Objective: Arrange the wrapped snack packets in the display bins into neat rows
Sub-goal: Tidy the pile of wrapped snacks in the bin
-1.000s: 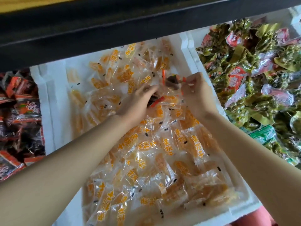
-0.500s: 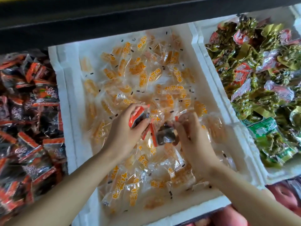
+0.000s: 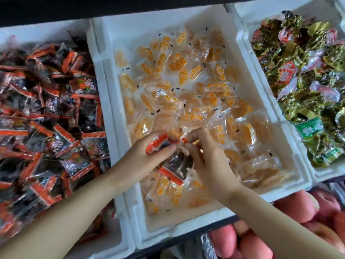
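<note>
Between the hands, left hand [image 3: 141,161] grips one dark packet [image 3: 158,143], right hand [image 3: 209,156] pinches a second packet [image 3: 175,167] just below: light, crinkly, slippery film, best held by the sealed ends.

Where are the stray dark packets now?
Head view, low centre: left hand and right hand hold the stray dark packets over orange packets in the middle bin.

Bright, even light, with only soft shadows under the fingers [image 3: 196,137]. Clear wrappers [image 3: 186,109] beyond them glint with glare. Dark packets [image 3: 46,113] left of them are smeared by blur. White bin walls [image 3: 104,90] bow toward the frame edges.
</note>
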### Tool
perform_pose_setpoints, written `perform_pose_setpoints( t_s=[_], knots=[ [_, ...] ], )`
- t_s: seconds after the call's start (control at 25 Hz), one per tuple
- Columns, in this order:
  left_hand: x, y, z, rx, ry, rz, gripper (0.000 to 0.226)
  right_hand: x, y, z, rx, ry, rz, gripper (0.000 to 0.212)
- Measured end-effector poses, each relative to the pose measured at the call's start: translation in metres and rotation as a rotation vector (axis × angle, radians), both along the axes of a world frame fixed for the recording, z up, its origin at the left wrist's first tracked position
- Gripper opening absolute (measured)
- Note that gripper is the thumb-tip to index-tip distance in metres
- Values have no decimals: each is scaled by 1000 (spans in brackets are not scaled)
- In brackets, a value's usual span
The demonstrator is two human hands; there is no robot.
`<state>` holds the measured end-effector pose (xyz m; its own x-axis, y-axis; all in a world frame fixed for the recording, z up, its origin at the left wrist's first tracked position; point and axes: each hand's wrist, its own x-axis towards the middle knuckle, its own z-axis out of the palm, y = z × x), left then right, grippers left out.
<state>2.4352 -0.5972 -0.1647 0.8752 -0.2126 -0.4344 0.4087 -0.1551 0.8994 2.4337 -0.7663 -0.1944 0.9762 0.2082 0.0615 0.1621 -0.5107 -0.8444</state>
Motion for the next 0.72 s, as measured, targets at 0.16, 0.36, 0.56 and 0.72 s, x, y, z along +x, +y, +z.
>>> perform_pose_setpoints(
  t_s=[0.16,0.36,0.56,0.72],
  knots=[
    [-28,18,2,29,19,-36,31,-20,25,0,-28,-26,16,20],
    [-67,70,1,243,-150,-31,34,-51,67,6,131,200,192,19],
    [-95,138,13,389,-211,181,26,-52,128,8,87,190,304,10],
    [-110,215,7,568,-257,275,45,-37,185,13,7,170,289,12]
  ],
)
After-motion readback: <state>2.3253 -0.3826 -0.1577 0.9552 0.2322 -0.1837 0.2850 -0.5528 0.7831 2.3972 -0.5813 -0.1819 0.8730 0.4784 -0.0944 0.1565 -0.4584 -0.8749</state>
